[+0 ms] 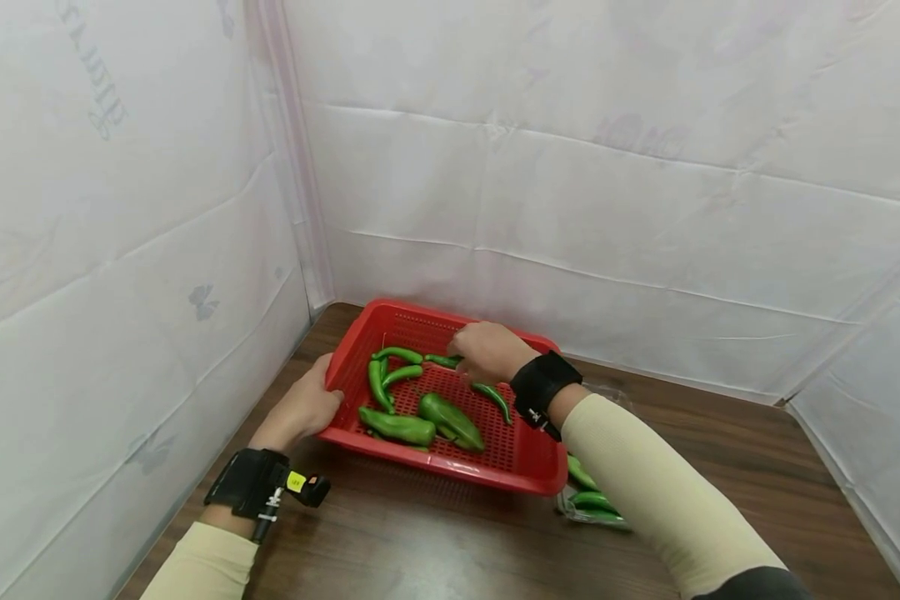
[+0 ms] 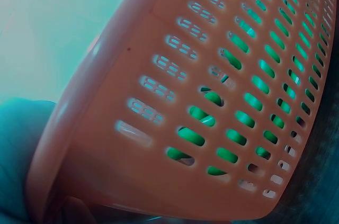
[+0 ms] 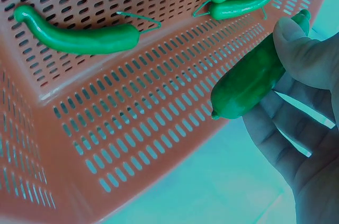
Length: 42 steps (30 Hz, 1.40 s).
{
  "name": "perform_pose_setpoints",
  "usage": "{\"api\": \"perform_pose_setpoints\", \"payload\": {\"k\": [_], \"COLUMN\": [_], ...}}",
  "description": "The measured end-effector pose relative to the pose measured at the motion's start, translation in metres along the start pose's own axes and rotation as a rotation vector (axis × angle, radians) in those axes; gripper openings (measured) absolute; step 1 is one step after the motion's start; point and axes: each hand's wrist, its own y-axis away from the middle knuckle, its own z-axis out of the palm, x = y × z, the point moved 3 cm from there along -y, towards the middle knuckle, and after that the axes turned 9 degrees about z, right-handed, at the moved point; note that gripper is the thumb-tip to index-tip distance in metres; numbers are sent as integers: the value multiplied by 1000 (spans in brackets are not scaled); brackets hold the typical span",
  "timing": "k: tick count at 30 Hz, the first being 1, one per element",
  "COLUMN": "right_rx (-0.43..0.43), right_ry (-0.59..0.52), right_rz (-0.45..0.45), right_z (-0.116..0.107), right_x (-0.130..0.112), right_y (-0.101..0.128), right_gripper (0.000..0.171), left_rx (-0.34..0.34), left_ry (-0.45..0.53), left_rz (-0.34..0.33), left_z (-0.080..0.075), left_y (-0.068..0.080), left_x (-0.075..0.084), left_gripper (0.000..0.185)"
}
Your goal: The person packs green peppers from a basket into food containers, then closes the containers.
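Observation:
A red perforated plastic basket [image 1: 450, 469] is tilted on the table, and my left hand [image 1: 303, 407] grips its left rim. Over the basket's far right part, my right hand [image 1: 491, 354] holds a green pepper [image 3: 249, 83] between thumb and fingers. One curved green chili [image 1: 492, 402] lies below that hand on the basket floor. Several slim green chilies [image 1: 377, 387] are grouped at the basket's left. Two larger green peppers, a long one [image 1: 399, 427] and a broad one [image 1: 452, 422], lie along the near side. In the left wrist view the basket wall [image 2: 100, 144] hides most of the contents.
A clear plastic bag [image 1: 600, 515] with green peppers lies right of the basket, partly under my right forearm. The brown wooden table [image 1: 412, 550] meets white sheet-covered walls [image 1: 555, 208] at the back and sides.

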Motion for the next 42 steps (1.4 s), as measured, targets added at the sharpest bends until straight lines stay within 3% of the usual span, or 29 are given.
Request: {"api": "perform_pose_setpoints", "payload": {"k": [19, 25, 31, 35, 42], "right_rx": [16, 27, 45, 57, 70], "right_ry": [22, 26, 28, 19, -20], "right_rz": [54, 65, 55, 64, 98], "right_z": [-11, -14, -18, -21, -22], "right_x": [26, 35, 45, 53, 66], "right_y": [16, 24, 36, 43, 57], "right_gripper": [24, 19, 4, 12, 13], "left_rx": [-9, -9, -4, 1, -2], "left_ry": [-14, -13, -20, -26, -18], "left_rz": [8, 17, 15, 21, 27], "left_z": [-4, -5, -6, -8, -10], "left_y": [-5, -5, -7, -9, -11], "left_x": [-2, -1, -3, -5, -8], "left_gripper": [66, 66, 65, 66, 66]}}
